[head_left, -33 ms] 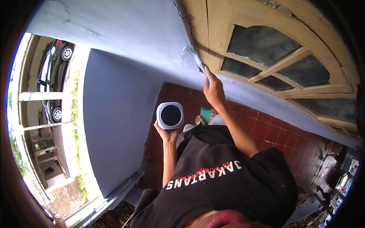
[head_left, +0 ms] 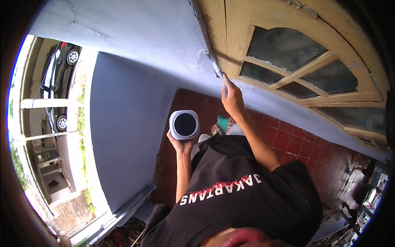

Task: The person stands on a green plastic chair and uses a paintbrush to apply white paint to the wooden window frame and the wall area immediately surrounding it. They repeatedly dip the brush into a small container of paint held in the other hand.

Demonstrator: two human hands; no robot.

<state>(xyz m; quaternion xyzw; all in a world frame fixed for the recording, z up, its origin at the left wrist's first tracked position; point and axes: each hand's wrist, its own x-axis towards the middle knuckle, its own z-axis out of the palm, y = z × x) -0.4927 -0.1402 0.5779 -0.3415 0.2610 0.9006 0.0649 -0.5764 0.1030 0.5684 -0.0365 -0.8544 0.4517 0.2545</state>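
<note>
1. Far: a pale bluish wall point(head_left: 135, 29) with thin cracks point(head_left: 98, 34).
2. Left: a shaded blue-grey wall point(head_left: 123, 123); beyond it, bright daylight and a dark car point(head_left: 61, 84).
3. Far right: a cream wooden frame point(head_left: 238, 24) with glass panes point(head_left: 284, 47).
4. Right: red floor tiles point(head_left: 284, 140).

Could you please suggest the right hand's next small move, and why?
Probably a light leftward stroke of the brush over the whitish, uneven patch on the wall: the right hand holds the brush beside that patch, near the wooden frame.

Right forearm point(head_left: 257, 142) extended, right fingers point(head_left: 226, 83) closed, left forearm point(head_left: 184, 173) forward, left fingers point(head_left: 171, 138) curled.
</note>
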